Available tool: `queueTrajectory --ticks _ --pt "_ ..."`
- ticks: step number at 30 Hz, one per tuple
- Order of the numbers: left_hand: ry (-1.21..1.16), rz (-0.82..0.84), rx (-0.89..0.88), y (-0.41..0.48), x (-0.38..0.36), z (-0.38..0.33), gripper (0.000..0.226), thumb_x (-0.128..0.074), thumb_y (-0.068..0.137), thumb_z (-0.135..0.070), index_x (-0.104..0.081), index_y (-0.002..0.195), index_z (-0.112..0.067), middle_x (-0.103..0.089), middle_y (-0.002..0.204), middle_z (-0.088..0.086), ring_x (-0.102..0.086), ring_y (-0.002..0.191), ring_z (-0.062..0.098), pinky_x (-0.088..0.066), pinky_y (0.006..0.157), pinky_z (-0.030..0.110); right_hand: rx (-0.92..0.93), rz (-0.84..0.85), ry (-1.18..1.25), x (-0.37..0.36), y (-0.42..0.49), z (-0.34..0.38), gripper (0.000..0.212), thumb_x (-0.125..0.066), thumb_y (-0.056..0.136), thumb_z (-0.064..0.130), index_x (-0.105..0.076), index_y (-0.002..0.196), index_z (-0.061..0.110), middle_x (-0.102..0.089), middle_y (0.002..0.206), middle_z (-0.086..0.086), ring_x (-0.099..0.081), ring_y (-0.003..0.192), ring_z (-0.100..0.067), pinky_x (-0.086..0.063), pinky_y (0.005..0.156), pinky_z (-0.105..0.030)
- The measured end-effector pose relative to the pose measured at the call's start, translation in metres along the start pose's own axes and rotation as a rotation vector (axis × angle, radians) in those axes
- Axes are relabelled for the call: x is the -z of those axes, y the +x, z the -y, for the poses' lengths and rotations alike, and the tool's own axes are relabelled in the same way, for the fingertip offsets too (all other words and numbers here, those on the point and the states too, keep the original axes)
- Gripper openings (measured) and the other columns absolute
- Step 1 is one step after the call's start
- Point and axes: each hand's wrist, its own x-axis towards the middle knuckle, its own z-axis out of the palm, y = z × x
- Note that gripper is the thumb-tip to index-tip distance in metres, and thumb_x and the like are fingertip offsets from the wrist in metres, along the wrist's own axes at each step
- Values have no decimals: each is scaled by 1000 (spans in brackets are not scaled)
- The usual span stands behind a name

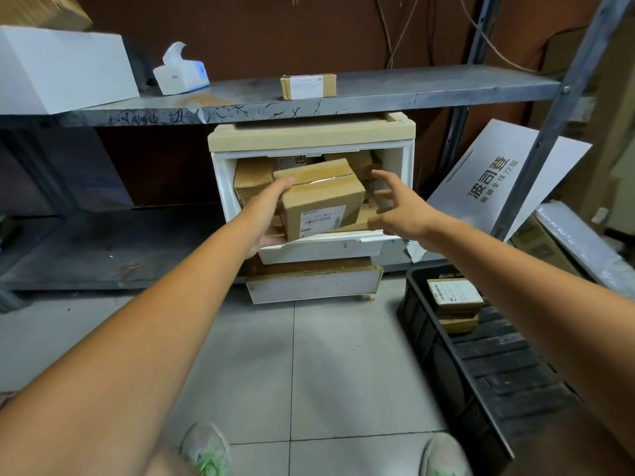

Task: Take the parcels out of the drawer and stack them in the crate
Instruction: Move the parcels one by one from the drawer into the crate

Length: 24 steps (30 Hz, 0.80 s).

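Fingers of my left hand point(266, 214) wrap the left side of the taped cardboard parcel point(319, 197), held over the drawer point(323, 250) front lip, under the opening's top edge. Right hand point(398, 214) splayed wide just beside it, holding nothing. Black crate point(426, 324) lower right: two stacked parcels point(455, 297), bare slats nearer me.

Upper metal shelf point(412, 87) carries white box point(62, 67) upper left, tissue pack point(182, 73), small labelled parcel point(308, 86) top centre; tiled floor point(309, 372) carries black crate point(426, 338) lower right.
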Motion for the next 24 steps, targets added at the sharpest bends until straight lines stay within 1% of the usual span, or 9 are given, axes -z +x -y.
queueTrajectory --ticks 3,6,10,13,15,18,20,22,24 --pt "-11 0 59 0 -2 1 38 -55 92 -61 -62 114 -31 -66 119 9 -66 108 29 -57 90 49 53 48 37 -2 2 2 105 -85 77 10 -19 157 29 -36 153 -2 -50 126 -22 -51 99 -37" --pt "-21 21 102 0 -5 3 49 -56 88 -69 -65 114 -28 -69 118 11 -66 109 29 -57 88 49 68 52 84 -1 6 1 92 -87 76 21 -32 150 27 -47 145 0 -57 123 -20 -58 90 -33" --pt "-98 45 120 2 -7 4 63 -50 87 -76 -64 123 -26 -68 122 13 -66 111 32 -58 86 49 30 8 153 4 11 -2 82 -89 73 34 -42 139 28 -58 133 -2 -61 118 -21 -57 95 -45" --pt "-135 50 95 5 -7 4 67 -47 86 -78 -54 132 -30 -70 120 14 -72 103 35 -57 91 51 -44 -57 150 7 8 -5 74 -83 78 41 -42 137 25 -59 129 -5 -63 111 -24 -58 89 -41" --pt "-51 77 79 4 -10 3 64 -47 86 -78 -53 131 -32 -73 116 11 -74 100 32 -56 91 49 -100 -89 154 9 6 -7 71 -80 80 46 -42 135 22 -58 129 -7 -64 110 -25 -58 83 -37" --pt "229 67 44 2 -22 4 54 -58 91 -64 -52 135 -34 -69 123 1 -67 109 22 -57 81 39 -185 -106 192 8 4 -10 66 -78 83 48 -44 130 16 -61 123 -8 -69 100 -23 -61 73 -34" --pt "304 3 3 4 -31 7 48 -66 92 -50 -55 133 -28 -68 125 -3 -62 115 18 -55 84 37 -223 -115 213 5 2 -11 62 -75 86 47 -46 128 13 -63 117 -7 -70 93 -22 -62 65 -32" --pt "281 -27 -27 4 -37 10 38 -68 93 -40 -60 126 -22 -70 122 -2 -63 115 16 -54 96 40 -224 -150 189 2 2 -13 61 -75 87 46 -48 130 13 -62 119 -8 -68 99 -24 -63 70 -36" --pt "237 -48 -61 2 -43 9 38 -68 94 -32 -57 128 -20 -69 123 0 -64 112 17 -54 99 40 -208 -180 178 3 1 -12 61 -76 86 42 -47 132 14 -60 124 -9 -65 106 -26 -63 78 -40"
